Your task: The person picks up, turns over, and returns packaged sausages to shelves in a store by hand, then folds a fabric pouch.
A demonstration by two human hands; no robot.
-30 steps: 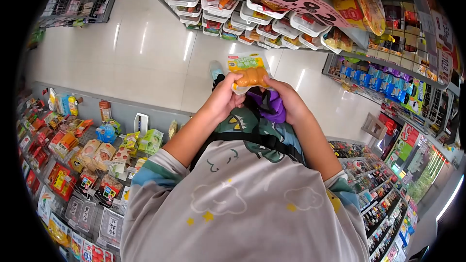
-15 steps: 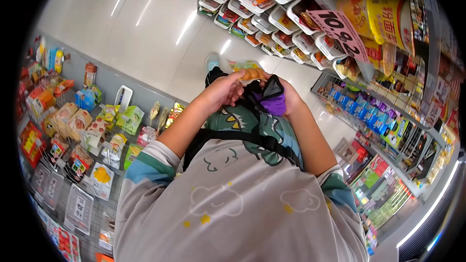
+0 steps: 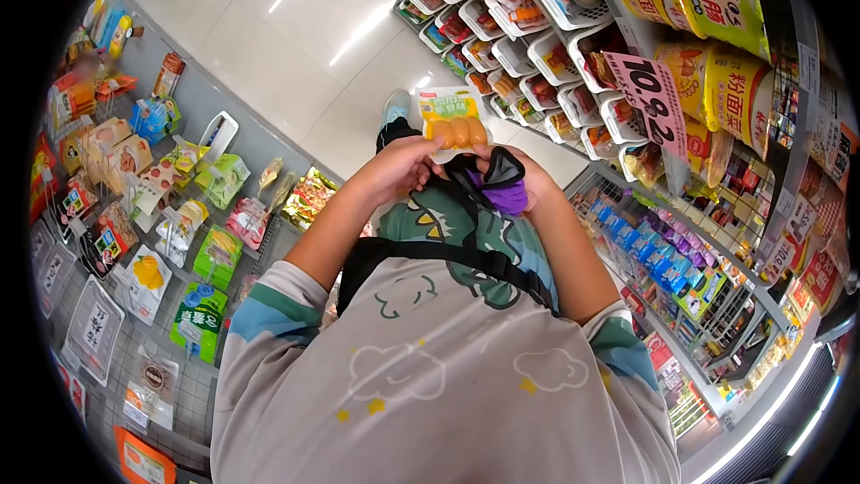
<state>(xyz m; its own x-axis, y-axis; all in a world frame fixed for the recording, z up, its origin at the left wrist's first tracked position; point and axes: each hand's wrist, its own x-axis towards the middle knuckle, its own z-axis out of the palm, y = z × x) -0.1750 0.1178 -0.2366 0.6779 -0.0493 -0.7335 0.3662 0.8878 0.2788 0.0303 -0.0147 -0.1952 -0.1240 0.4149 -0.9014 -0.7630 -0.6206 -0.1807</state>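
Note:
In front of my waist, my left hand (image 3: 403,163) pinches the lower left edge of a clear snack pack (image 3: 454,122). Several plump orange-brown pieces show through its window, under a white, green and yellow label; I cannot tell exactly what food they are. My right hand (image 3: 536,186) is closed around a purple and black cloth pouch (image 3: 503,186). Its fingertips also reach the pack's lower right edge. The pouch's black rim hides part of those fingers.
On the left, a rack (image 3: 170,188) carries hanging snack packets. To the right, white baskets (image 3: 546,54) of packaged food line a shelf, with yellow noodle cups (image 3: 735,94) and a pink price sign (image 3: 643,99). A pale tiled floor (image 3: 296,54) runs between them.
The snack pack has tilted up, so its label faces me more fully. Both hands keep their hold. The shelves appear shifted as my view turns slightly.

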